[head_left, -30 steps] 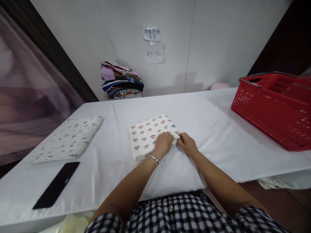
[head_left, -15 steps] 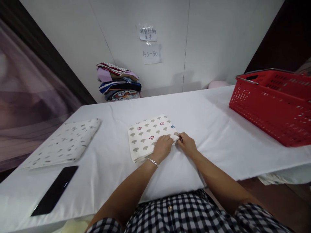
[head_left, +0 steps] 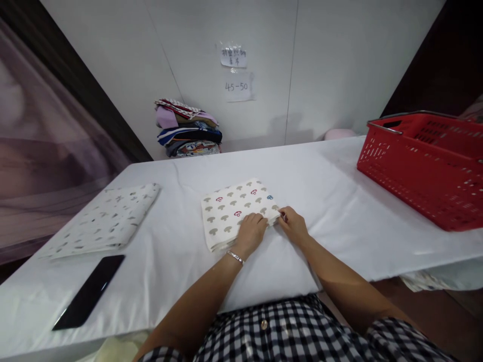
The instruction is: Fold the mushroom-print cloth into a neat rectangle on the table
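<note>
A folded white cloth [head_left: 228, 208] printed with grey mushrooms, plus a few red and blue ones, lies in front of me on the white-covered table. Its layers show along the near edge. My left hand [head_left: 252, 232], with a silver bracelet at the wrist, rests on top of the cloth near that edge, fingers laid over it. At the near right corner, my right hand [head_left: 293, 224] pinches the cloth's edge between thumb and fingers. Just how the layers sit under the right fingertips is hidden.
Another folded patterned cloth [head_left: 107, 218] lies at the left, with a black phone [head_left: 89, 291] nearer me. A red basket [head_left: 418, 171] stands at the right. Behind the table's far edge is a stack of folded fabrics [head_left: 188, 133] against the wall with paper signs [head_left: 239, 86].
The view has shifted slightly. Both hands stay at the cloth's near right part, the right one still at its corner; the cloth looks nearly the same.
</note>
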`<act>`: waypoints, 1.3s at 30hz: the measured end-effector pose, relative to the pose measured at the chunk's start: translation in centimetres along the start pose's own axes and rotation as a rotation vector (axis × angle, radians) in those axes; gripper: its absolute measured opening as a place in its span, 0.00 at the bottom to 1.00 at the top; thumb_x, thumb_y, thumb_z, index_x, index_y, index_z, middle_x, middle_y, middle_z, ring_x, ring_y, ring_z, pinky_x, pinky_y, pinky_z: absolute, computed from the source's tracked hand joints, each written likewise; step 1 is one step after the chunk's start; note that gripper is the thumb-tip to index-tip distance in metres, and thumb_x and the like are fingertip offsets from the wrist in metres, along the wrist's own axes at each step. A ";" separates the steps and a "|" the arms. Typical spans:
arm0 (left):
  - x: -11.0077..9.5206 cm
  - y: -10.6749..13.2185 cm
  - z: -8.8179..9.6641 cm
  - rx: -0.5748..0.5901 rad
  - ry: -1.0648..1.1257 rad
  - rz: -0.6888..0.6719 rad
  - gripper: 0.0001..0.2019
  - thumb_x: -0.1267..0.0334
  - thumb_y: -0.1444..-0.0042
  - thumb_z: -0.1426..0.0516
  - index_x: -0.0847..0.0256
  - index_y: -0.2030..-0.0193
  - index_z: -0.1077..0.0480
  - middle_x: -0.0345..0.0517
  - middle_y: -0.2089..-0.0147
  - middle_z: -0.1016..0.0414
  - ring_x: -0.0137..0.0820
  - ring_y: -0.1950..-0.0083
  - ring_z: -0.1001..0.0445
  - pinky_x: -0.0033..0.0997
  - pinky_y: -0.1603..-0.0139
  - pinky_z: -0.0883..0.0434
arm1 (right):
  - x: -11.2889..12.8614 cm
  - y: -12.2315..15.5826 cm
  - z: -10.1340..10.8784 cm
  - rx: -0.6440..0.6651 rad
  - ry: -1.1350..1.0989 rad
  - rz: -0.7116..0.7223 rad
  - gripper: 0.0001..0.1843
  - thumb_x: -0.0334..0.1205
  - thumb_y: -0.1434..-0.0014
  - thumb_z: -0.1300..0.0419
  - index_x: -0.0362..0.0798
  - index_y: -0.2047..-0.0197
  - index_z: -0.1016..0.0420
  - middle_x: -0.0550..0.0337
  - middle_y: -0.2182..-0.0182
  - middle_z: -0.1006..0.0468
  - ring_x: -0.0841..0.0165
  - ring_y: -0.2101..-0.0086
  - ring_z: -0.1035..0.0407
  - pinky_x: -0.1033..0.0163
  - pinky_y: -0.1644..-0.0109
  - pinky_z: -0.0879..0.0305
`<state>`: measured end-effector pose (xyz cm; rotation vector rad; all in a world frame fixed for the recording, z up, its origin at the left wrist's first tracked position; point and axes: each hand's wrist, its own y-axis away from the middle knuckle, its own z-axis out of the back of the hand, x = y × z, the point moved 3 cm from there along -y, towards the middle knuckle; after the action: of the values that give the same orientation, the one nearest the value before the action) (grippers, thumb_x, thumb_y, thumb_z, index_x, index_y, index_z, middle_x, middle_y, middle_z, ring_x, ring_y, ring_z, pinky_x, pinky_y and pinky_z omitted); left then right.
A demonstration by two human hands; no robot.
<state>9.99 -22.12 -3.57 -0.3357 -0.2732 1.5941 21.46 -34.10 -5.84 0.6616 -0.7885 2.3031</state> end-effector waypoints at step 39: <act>7.8 13.6 5.8 -0.056 0.205 0.416 0.11 0.60 0.38 0.51 0.59 0.62 0.29 0.44 0.62 0.28 0.30 0.62 0.31 0.30 0.60 0.33 | 2.0 1.9 -1.6 0.234 0.329 0.484 0.27 0.33 0.39 0.56 0.49 0.36 0.48 0.57 0.37 0.44 0.65 0.37 0.53 0.49 0.36 0.56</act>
<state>-5.05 -14.87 -3.65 -0.6262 -0.0923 1.9444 18.36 -33.44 -6.45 0.1797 -0.5704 2.8754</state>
